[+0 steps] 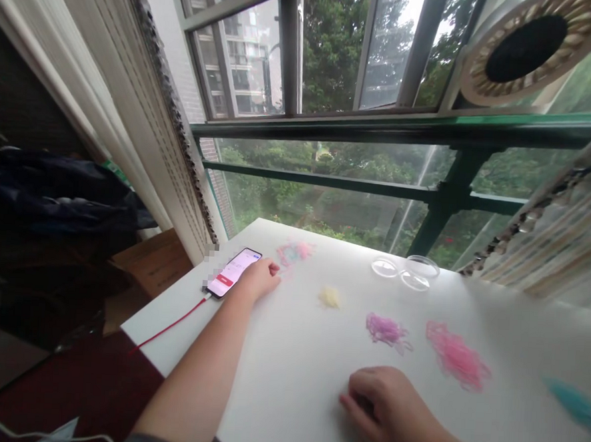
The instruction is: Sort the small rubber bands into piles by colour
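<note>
Both hands low over a white worktop (285, 394), among small piles of coloured loops.
The left hand (262, 280) curls beside a mixed pastel pile (294, 251); the right hand (389, 403) curls near a purple pile (386, 328). Whether either grip is closed on anything, I cannot tell. Light fingertip pinches would probably disturb the thin loops least. Three clear round shallow containers (385, 268) sit at the far edge, with no visible contents.
</note>
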A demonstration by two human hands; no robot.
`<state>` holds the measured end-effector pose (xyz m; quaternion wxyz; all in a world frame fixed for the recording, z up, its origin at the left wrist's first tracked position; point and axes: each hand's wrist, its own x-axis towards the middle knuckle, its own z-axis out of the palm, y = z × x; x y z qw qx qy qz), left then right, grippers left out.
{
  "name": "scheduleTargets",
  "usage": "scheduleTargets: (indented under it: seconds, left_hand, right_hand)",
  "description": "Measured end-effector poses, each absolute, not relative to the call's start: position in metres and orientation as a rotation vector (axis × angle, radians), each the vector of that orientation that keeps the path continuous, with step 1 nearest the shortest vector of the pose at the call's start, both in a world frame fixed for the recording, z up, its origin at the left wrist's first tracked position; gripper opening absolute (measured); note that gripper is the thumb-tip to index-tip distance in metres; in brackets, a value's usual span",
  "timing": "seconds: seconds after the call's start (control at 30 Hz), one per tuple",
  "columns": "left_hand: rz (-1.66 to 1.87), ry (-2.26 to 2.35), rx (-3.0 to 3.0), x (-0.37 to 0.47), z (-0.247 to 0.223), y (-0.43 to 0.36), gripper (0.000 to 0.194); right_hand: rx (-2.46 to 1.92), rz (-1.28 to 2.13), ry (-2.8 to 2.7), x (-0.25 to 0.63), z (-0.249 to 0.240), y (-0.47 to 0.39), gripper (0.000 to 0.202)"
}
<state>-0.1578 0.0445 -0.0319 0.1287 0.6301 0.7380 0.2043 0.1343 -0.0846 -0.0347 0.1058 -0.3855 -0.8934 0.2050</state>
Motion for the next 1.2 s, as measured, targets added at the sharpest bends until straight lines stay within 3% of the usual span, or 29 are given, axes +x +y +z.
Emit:
scheduleTargets:
  seconds: [0.43,0.9,1.2]
  left_hand:
    - [0.578,2.205,1.963,-0.144,-0.022,0.049,0.018]
    - [0.656,2.203,1.965,-0.147,-0.02,0.05,0.016]
    - [0.572,1.895,1.931,-0.14,-0.008,0.03,0.018]
  right_hand:
    - [-0.985,0.961,-2.599,0.143,-0.033,-0.077,0.02]
    - [-0.939,0.988,-2.527,0.144,-0.034,-0.077,0.022]
    - [-0.943,1.01,-2.518,0.145,-0.035,-0.077,0.021]
